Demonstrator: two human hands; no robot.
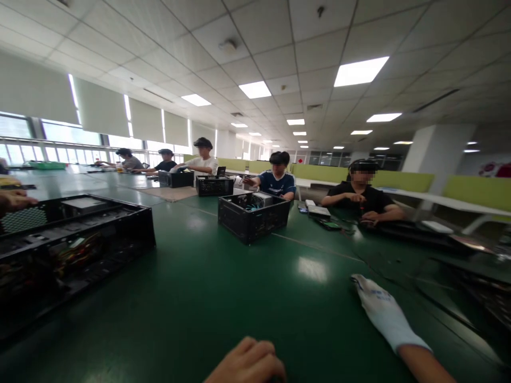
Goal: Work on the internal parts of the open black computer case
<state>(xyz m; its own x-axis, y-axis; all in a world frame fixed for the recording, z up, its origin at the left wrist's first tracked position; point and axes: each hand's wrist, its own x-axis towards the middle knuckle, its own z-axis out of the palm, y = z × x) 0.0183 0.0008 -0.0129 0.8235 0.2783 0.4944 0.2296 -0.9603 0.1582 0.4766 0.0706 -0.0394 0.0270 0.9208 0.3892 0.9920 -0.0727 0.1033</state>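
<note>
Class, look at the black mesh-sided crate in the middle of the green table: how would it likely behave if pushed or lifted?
The black crate sits flat and broad, so it would probably slide rather than tip on the glossy green table. Its mesh walls look like rigid plastic, likely stiff. Parts fill it, so it may feel fairly heavy.

left hand point(247, 364) — cut off by bottom edge | open computer case point(67, 250) — blurred, left edge crops it

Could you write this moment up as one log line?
left hand: bare, curled on green table | right hand: white glove, flat on table | black crate beyond | open computer case left
</note>
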